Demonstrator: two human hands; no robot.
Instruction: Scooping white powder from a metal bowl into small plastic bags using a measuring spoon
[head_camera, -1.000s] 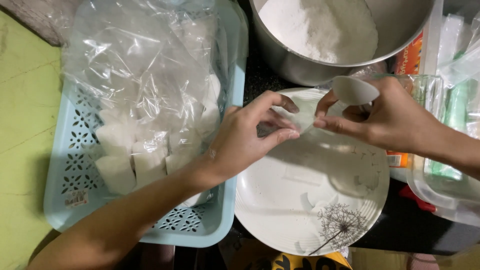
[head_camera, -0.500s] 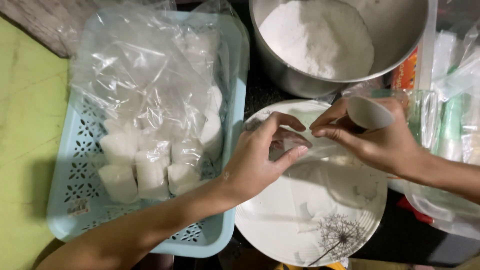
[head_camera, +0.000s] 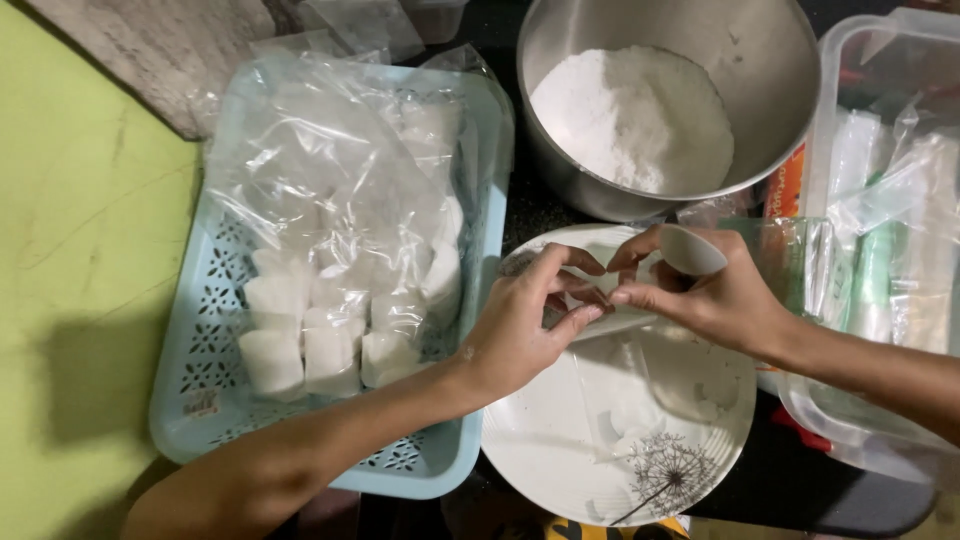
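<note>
My left hand (head_camera: 525, 325) and my right hand (head_camera: 715, 295) meet over the far rim of a white plate (head_camera: 560, 440) with a dandelion print. Between their fingertips they pinch a small clear plastic bag (head_camera: 610, 320) that hangs over the plate. A white plastic spoon (head_camera: 690, 250) is also tucked in my right hand, its bowl sticking up. Behind the hands stands a steel pot (head_camera: 770, 60) with white powder (head_camera: 630, 115) in it.
A light blue perforated basket (head_camera: 200, 340) at the left holds several small packed white bags under loose clear plastic. A clear plastic tub (head_camera: 880, 200) with packets stands at the right. The green surface (head_camera: 70, 250) lies at far left.
The view shifted, so everything sits lower and more to the right. My hands drew closer together on the small bag, and the spoon's bowl dropped nearer my fingers.
</note>
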